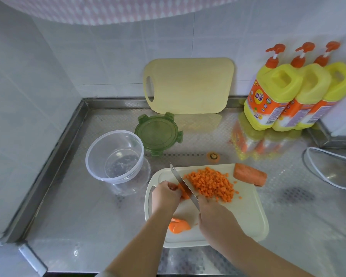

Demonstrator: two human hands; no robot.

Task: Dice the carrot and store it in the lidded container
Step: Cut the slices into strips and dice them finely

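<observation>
Orange dice (211, 184) lie heaped on the far middle of the white cutting board (238, 216) in front of me, a few stray cubes scattered at the pile's right edge. My left hand (165, 195) sits at the board's left side, its grip curled down and pinching a bundle of carrot strips (185, 193) against the board. My right hand (212, 214) has its grip wrapped tight around the handle of the knife (185, 185); the blade runs diagonally away from me, edge down on the strips, just beside the left fingertips and touching the near-left edge of the heap. A thick uncut carrot chunk (250, 174) rests on the board's far right corner, partly overhanging the rim. A smaller carrot piece (179, 226) lies on the near left of the board, between my forearms.

The board sits on a stainless steel surface (88, 206). To the left of the board stands the clear round container (114, 156), open and with no carrot in it. Its green lid (158, 133) lies flat just behind and to the right of it, apart from the rim. A trimmed carrot end (213, 156) sits on the steel just beyond the board. A pale yellow board (189, 85) leans against the tiled wall, and three yellow pump bottles (276, 96) stand in a row at the right.
</observation>
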